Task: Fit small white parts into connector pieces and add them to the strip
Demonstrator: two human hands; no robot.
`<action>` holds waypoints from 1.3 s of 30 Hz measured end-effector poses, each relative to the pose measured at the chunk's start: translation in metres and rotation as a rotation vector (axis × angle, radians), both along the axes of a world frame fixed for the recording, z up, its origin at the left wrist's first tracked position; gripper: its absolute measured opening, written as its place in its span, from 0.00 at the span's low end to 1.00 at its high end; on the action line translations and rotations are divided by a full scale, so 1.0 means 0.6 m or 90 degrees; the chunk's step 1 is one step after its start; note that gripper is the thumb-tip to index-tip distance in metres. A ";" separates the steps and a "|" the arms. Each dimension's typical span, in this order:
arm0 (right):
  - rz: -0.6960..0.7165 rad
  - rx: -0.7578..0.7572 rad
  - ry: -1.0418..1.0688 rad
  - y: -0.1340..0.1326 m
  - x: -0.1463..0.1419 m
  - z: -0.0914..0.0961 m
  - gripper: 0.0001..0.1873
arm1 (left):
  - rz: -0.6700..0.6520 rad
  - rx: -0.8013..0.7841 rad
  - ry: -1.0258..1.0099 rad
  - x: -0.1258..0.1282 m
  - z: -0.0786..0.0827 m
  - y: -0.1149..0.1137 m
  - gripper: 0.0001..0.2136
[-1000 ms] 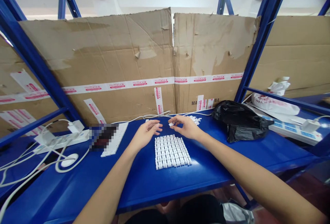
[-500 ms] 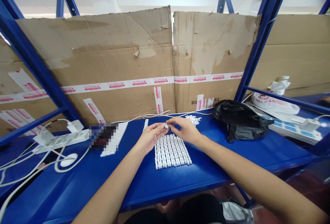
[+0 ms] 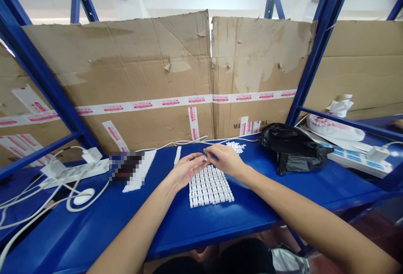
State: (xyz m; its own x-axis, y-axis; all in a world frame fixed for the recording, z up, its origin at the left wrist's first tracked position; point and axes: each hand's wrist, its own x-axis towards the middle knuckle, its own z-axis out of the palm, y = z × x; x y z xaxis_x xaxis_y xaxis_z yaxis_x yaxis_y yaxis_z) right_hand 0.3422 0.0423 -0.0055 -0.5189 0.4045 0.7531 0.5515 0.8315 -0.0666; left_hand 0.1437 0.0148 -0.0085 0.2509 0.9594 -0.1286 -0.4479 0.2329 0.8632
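Observation:
A flat mat of small white plastic pieces (image 3: 210, 186), set in rows, lies on the blue shelf (image 3: 195, 223). Both hands meet just above its far edge. My left hand (image 3: 186, 169) has its fingers curled, fingertips touching a tiny white piece (image 3: 205, 159). My right hand (image 3: 224, 159) pinches that same piece from the other side. A small heap of loose white pieces (image 3: 235, 146) lies behind my right hand.
A crumpled black plastic bag (image 3: 291, 147) lies to the right. White strips (image 3: 141, 169) and a blurred-out object lie to the left, with a power strip, plugs and white cables (image 3: 67, 173) beyond. Torn cardboard sheets (image 3: 151, 76) wall the back. Blue uprights (image 3: 315, 43) frame the shelf.
My hands, apart a second ago with the piece in my right fingers, have come together over the mat's far edge. Both now touch the piece.

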 end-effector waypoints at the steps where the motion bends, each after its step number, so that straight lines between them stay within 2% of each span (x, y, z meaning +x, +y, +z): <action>1: -0.036 -0.009 -0.006 0.005 0.003 0.001 0.10 | -0.009 -0.002 0.015 0.001 0.000 -0.002 0.10; 3: -0.138 -0.042 -0.026 0.018 0.016 0.003 0.11 | -0.003 0.019 0.045 0.004 0.003 -0.006 0.13; 6: -0.306 -0.110 -0.081 0.041 0.052 0.005 0.09 | 0.051 0.116 0.111 0.004 0.007 -0.009 0.15; 9: -0.367 -0.164 -0.117 0.055 0.082 0.004 0.08 | 0.135 0.262 0.244 0.002 0.012 -0.011 0.15; 11: -0.320 -0.197 -0.078 0.053 0.084 0.004 0.08 | 0.186 0.352 0.331 0.001 0.016 -0.015 0.13; 15: -0.063 -0.278 0.088 0.023 0.044 0.007 0.09 | 0.206 0.467 0.449 0.001 0.017 -0.022 0.14; 17: 0.038 -0.290 0.134 0.006 0.017 0.007 0.12 | 0.207 0.509 0.515 0.000 0.012 -0.022 0.14; 20: 0.088 -0.268 0.145 -0.012 -0.009 0.002 0.14 | 0.212 0.556 0.590 -0.005 0.003 -0.018 0.13; 23: 0.070 -0.267 0.148 -0.016 -0.018 -0.005 0.16 | 0.205 0.564 0.610 -0.008 -0.002 -0.013 0.11; 26: 0.023 -0.277 0.151 -0.009 -0.016 -0.008 0.17 | 0.193 0.533 0.552 -0.003 0.000 -0.014 0.09; 29: -0.072 -0.258 0.115 0.008 -0.002 -0.006 0.16 | 0.191 0.489 0.464 0.002 0.006 -0.017 0.11; 31: -0.174 -0.237 0.062 0.023 0.017 -0.005 0.12 | 0.194 0.470 0.439 -0.003 0.012 -0.015 0.13; 35: -0.377 -0.207 -0.029 0.048 0.065 -0.002 0.06 | 0.209 0.405 0.429 -0.048 0.029 -0.001 0.15; 39: -0.442 -0.220 -0.029 0.060 0.092 -0.001 0.10 | 0.193 0.311 0.438 -0.120 0.055 0.005 0.17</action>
State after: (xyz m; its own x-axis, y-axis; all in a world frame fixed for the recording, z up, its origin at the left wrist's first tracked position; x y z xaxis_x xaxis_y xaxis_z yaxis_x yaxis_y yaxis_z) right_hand 0.3975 0.0783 -0.0064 -0.0878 0.8563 0.5089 0.9468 0.2306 -0.2246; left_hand 0.0717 0.0176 0.0247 -0.0049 0.9591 0.2829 0.2220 -0.2748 0.9355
